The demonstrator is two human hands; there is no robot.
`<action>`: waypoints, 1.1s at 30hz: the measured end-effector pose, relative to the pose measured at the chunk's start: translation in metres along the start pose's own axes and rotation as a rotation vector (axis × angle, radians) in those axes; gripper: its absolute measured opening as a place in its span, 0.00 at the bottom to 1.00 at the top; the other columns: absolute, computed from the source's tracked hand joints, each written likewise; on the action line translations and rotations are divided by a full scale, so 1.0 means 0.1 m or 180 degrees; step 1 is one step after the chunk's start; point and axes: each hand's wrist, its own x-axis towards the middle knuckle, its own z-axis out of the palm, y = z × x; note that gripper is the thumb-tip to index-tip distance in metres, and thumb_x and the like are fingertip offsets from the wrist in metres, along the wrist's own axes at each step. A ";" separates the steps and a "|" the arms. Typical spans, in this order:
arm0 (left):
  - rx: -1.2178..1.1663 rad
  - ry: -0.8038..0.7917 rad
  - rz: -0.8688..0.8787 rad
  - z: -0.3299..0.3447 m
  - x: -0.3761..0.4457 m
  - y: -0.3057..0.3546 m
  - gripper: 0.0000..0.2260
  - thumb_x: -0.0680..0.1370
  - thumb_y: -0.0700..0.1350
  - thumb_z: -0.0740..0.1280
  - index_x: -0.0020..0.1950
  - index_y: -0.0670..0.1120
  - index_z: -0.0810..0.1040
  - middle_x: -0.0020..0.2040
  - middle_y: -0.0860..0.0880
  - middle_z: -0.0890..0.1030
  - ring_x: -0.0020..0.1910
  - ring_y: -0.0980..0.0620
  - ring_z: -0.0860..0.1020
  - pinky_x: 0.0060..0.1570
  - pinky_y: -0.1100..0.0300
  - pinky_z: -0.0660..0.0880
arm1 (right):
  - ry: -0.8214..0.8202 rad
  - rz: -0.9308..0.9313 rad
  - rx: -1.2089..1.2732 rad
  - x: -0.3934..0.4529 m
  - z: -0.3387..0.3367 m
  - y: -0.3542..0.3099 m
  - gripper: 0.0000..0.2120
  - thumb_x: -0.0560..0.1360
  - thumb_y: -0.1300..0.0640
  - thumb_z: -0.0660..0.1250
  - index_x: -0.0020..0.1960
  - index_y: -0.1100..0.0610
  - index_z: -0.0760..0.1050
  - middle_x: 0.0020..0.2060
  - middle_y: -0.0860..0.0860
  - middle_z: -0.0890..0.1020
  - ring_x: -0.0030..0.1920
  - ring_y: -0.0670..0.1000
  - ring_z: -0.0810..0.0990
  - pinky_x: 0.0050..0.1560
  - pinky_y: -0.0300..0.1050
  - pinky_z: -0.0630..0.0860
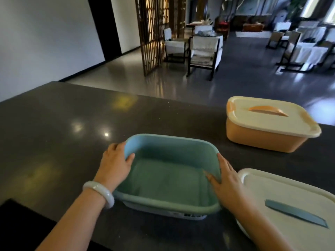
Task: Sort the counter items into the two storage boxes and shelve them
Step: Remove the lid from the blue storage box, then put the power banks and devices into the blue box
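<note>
An open teal storage box [168, 178] stands on the dark counter [63, 127] in front of me, with nothing visible inside it. My left hand [116, 163] grips its left rim, thumb inside and fingers on the outer wall. My right hand [226, 180] holds the right rim, thumb inside against the wall. The box's cream lid [293, 200], with a teal handle, lies flat to the right of the box. An orange storage box [268, 134] with a cream lid and orange handle sits shut at the back right of the counter.
The counter's far edge drops to a grey floor with chairs [204, 53] and a wooden lattice screen [152, 33] beyond. A black surface [21, 225] lies at the near left corner.
</note>
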 end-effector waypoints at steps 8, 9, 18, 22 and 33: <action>-0.0791 0.0067 -0.0473 0.02 -0.06 -0.49 0.19 0.83 0.46 0.56 0.74 0.45 0.65 0.69 0.42 0.68 0.60 0.44 0.73 0.58 0.51 0.69 | -0.0474 0.0015 0.0435 0.30 0.02 -0.11 0.30 0.79 0.58 0.61 0.76 0.43 0.54 0.71 0.48 0.68 0.68 0.51 0.69 0.66 0.46 0.65; -0.0989 0.0084 -0.0572 0.01 -0.11 -0.55 0.18 0.83 0.48 0.57 0.72 0.47 0.68 0.65 0.45 0.72 0.55 0.48 0.75 0.53 0.55 0.70 | -0.0561 0.0023 0.0478 0.35 0.03 -0.14 0.30 0.80 0.58 0.61 0.76 0.42 0.54 0.70 0.49 0.69 0.67 0.50 0.70 0.65 0.47 0.67; -0.2190 0.1303 -0.1591 -0.02 -0.46 -0.88 0.06 0.80 0.51 0.62 0.54 0.52 0.76 0.47 0.46 0.81 0.45 0.45 0.79 0.50 0.42 0.76 | -0.0740 -0.0370 0.0697 0.76 0.45 -0.63 0.33 0.77 0.52 0.66 0.76 0.45 0.54 0.71 0.49 0.68 0.63 0.48 0.71 0.61 0.47 0.70; -0.2337 0.1549 -0.1867 -0.02 -0.47 -1.01 0.13 0.81 0.52 0.61 0.62 0.48 0.73 0.55 0.42 0.78 0.53 0.40 0.77 0.55 0.41 0.75 | -0.0413 -0.0401 0.0876 0.61 0.77 -0.82 0.36 0.76 0.53 0.68 0.77 0.48 0.52 0.73 0.50 0.64 0.70 0.52 0.66 0.67 0.46 0.65; -0.2249 0.0328 -0.0877 -0.47 -0.13 -1.80 0.25 0.79 0.58 0.61 0.75 0.59 0.61 0.72 0.49 0.65 0.68 0.49 0.68 0.59 0.58 0.63 | 0.1131 0.1157 0.1801 -0.24 1.45 -1.46 0.41 0.74 0.50 0.69 0.78 0.53 0.48 0.74 0.56 0.64 0.72 0.58 0.64 0.71 0.58 0.62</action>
